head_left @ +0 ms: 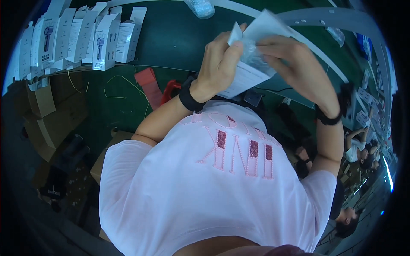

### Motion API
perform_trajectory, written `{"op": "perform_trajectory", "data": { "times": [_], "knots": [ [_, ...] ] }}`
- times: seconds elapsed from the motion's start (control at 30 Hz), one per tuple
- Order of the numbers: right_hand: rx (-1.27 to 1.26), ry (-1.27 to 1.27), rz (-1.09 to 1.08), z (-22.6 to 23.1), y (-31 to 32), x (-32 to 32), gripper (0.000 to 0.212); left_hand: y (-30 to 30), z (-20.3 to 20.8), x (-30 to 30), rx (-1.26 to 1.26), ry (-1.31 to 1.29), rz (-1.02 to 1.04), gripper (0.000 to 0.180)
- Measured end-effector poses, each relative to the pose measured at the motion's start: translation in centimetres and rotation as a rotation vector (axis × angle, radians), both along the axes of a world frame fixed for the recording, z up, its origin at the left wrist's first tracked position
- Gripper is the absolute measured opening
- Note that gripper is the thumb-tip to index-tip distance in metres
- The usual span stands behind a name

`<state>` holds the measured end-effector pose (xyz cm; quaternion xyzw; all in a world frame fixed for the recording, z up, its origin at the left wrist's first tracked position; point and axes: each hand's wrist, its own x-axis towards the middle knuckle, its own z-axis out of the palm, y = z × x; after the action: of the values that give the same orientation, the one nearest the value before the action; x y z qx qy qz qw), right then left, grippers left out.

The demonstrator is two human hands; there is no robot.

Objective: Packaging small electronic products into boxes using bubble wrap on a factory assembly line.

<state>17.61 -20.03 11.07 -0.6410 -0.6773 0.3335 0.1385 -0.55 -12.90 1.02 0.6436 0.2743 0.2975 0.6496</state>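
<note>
A white carton [245,79] with its top flaps raised is tilted in front of my chest. My left hand [220,64] is closed round its left side, the thumb near the opening. In the opening sits a clear bubble-wrapped item [252,53]; what is inside the wrap cannot be made out. My right hand [288,59] reaches over the carton from the right, its fingers bent down on the wrapped item at the mouth. Part of the carton's far side is hidden by both hands.
Several white printed cartons [106,42] with open flaps stand in a row at the left of the green table [171,47]. Another bubble-wrapped item [200,7] lies at the far edge. A grey curved rail [316,16] runs at the right. Brown boxes [40,100] stand below left; other people are at the right.
</note>
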Motion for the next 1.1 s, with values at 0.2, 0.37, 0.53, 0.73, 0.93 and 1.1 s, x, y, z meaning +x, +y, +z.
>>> {"op": "perform_trajectory", "data": {
  "times": [0.2, 0.37, 0.53, 0.73, 0.93, 1.1],
  "knots": [
    [0.041, 0.121, -0.450, -11.7, -0.4, 4.9, 0.028, 3.7, -5.5, -5.7, 0.222, 0.173, 0.314, 0.040],
    [0.072, -0.243, -0.329, -27.6, -7.0, 1.0, 0.031, 4.8, -2.4, -5.7, -0.387, -0.007, 0.232, 0.046],
    [0.008, 0.052, -0.736, -21.9, -6.1, 4.2, 0.018, 2.5, -1.0, -2.8, -0.660, -0.176, 0.087, 0.053],
    [0.292, 0.523, -0.717, 7.7, -0.7, 2.1, 0.021, -0.3, 3.7, 1.1, -0.534, -0.238, -0.181, 0.059],
    [-0.201, 0.022, -0.205, 7.3, 1.1, -0.7, 0.016, -1.3, 4.6, 1.4, -0.626, -0.295, -0.338, 0.057],
    [-0.644, 0.386, 0.246, 4.4, 1.7, 0.4, 0.015, -2.0, 3.9, 1.3, -0.582, -0.231, -0.496, 0.048]
  ]
}}
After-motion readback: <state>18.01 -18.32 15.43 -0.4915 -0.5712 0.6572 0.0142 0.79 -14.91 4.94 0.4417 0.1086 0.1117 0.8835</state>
